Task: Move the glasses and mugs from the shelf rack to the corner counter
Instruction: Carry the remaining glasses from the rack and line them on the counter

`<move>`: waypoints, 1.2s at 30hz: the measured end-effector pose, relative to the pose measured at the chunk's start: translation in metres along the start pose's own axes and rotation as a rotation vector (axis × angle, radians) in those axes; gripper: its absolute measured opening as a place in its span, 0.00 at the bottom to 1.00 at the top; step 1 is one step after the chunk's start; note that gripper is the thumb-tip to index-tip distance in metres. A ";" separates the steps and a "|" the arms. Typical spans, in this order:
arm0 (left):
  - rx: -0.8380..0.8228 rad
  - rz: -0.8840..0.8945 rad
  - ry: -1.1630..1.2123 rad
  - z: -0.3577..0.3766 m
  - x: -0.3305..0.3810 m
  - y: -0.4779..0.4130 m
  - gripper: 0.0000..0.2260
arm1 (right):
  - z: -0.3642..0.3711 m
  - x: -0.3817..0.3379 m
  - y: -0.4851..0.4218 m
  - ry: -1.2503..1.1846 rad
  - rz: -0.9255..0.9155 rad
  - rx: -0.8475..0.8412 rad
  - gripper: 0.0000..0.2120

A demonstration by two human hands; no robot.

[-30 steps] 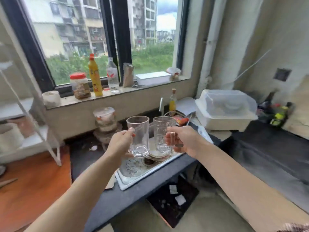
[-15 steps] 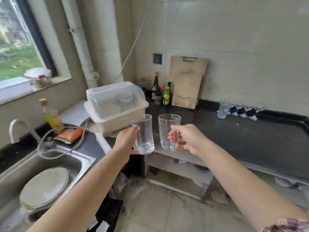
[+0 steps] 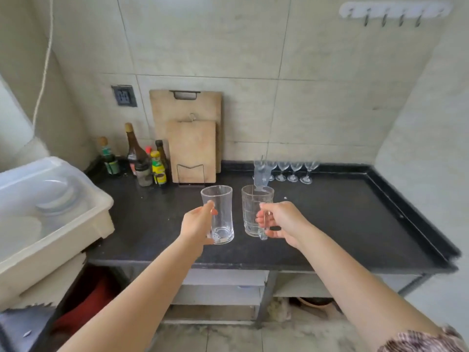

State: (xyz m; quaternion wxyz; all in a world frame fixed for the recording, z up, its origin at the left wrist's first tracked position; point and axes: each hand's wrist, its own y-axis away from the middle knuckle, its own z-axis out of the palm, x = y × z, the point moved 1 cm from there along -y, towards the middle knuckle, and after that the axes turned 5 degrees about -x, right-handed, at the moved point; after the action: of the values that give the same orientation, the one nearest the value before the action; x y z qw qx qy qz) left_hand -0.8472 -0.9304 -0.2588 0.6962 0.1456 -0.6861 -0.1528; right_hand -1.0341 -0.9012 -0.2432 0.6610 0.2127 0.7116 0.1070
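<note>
My left hand [image 3: 197,226] grips a clear smooth glass mug [image 3: 220,214], held upright over the black corner counter [image 3: 342,219]. My right hand [image 3: 281,222] holds the handle of a clear patterned glass mug [image 3: 252,212], also upright, just right of the first. Both mugs hang above the counter's front half. Several stemmed wine glasses [image 3: 289,170] and a tall clear glass [image 3: 261,175] stand at the counter's back edge against the wall.
Two wooden cutting boards [image 3: 191,146] lean on the tiled wall behind a wire stand. Sauce bottles [image 3: 143,158] cluster at the back left. A white dish-drainer box [image 3: 50,209] with a clear lid sits at the left. Hooks [image 3: 392,12] hang top right.
The view has swung right from the window and sink to face the corner counter. Both hands have carried the two mugs along and now hold them over the counter.
</note>
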 end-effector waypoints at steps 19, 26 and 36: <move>-0.017 -0.200 -0.081 0.296 -0.007 -0.251 0.11 | -0.248 -0.011 -0.292 -0.027 0.189 0.034 0.11; 0.102 -0.159 -0.034 0.340 -0.024 -0.298 0.11 | -0.266 0.014 -0.363 -0.153 0.261 -0.003 0.10; 0.161 -0.060 0.032 0.352 -0.050 -0.333 0.10 | -0.260 0.040 -0.405 -0.323 0.315 -0.026 0.14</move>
State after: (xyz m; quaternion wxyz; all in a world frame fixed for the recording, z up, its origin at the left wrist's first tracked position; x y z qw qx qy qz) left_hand -1.2038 -1.2110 -0.4357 0.6883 0.2238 -0.6803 -0.1156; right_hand -1.3575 -1.2089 -0.4276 0.7442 0.3269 0.5531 0.1825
